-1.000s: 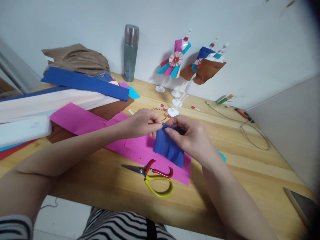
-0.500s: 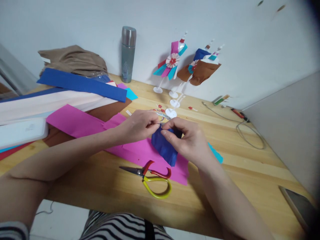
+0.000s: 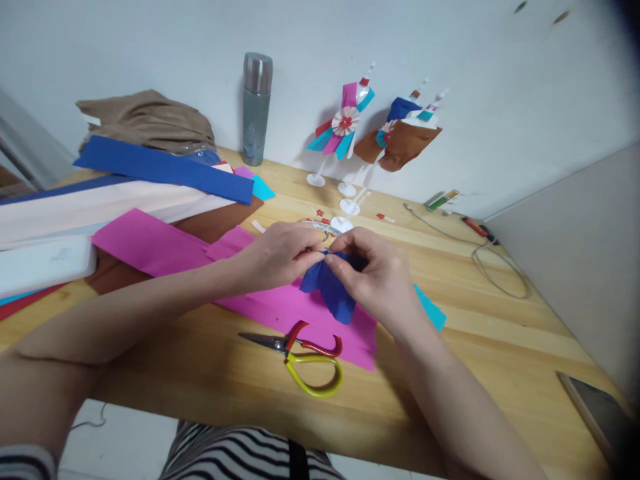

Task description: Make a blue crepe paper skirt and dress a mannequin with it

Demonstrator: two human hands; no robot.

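The fingers [image 3: 314, 256] of the left hand [image 3: 280, 257] are pressed closely together at the upper edge of a small blue piece [image 3: 335, 297] (cloth or soft paper, from where I stand I cannot be sure). The thumb and forefinger of the right hand [image 3: 373, 277] pinch the same edge just beside them, with almost no opening. From this pinch the blue piece hangs in folds above the pink sheet [image 3: 360, 340] on the tabletop [image 3: 200, 360]. Whether something thin is also between the fingertips, I cannot tell.

In my judgement, the work on this piece is only partly done: the upper edge looks gathered, but the lower part hangs loose, and I see no fastening on it. The blue piece is not joined to the dressed stands [image 3: 345, 122] near the wall, which already carry their colours. The scissors [image 3: 279, 344] lie near, with no hand on them.

Compared with half a second ago, the fingertips have come closer together, the blue piece is more bunched at its top, and its lower edge has risen a little. The scissors have stayed where they were.
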